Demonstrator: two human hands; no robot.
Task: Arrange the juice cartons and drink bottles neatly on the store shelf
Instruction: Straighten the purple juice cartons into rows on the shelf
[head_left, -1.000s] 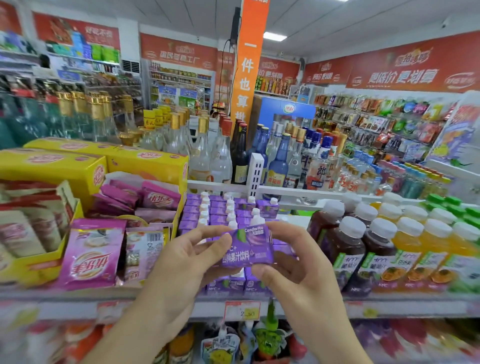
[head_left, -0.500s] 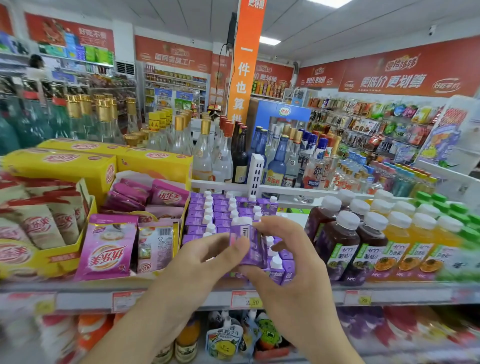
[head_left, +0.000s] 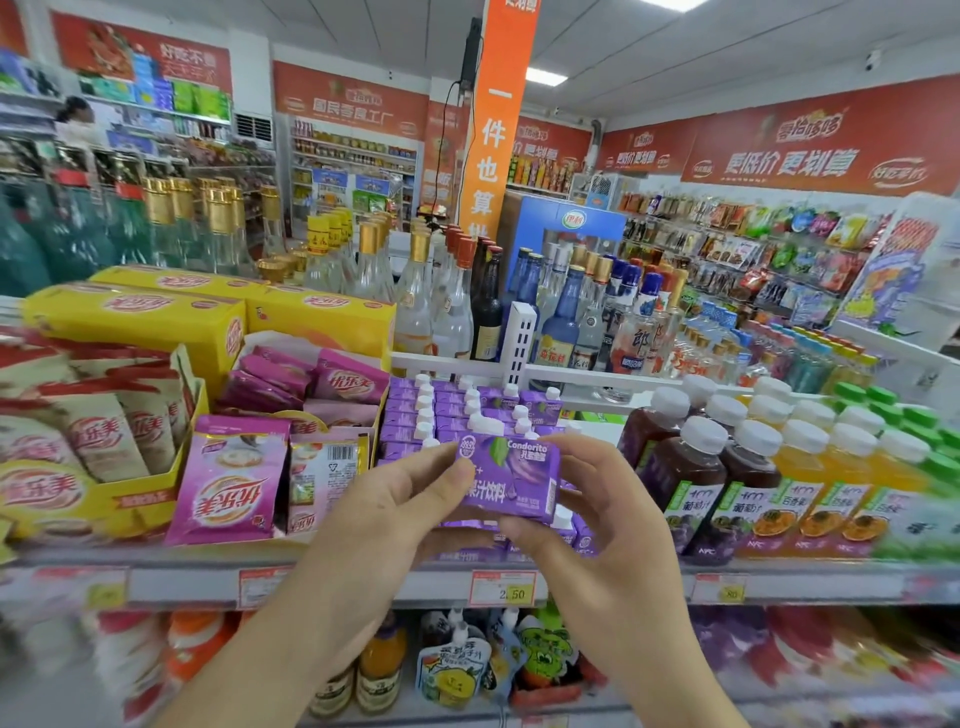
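We hold a purple juice carton (head_left: 511, 478) between both hands: left hand (head_left: 384, 519) and right hand (head_left: 613, 525) each pinch a side, fingers curled round it, above the purple cartons (head_left: 441, 410) on the shelf (head_left: 332, 584), left of the drink bottles (head_left: 727, 467).

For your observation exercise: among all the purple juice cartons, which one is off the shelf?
The purple carton held between the left hand and right hand, front label facing the camera; the others sit in rows behind.

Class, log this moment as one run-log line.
left hand: grips small purple juice carton | right hand: grips same carton | position: above purple carton rows | facing: label toward camera
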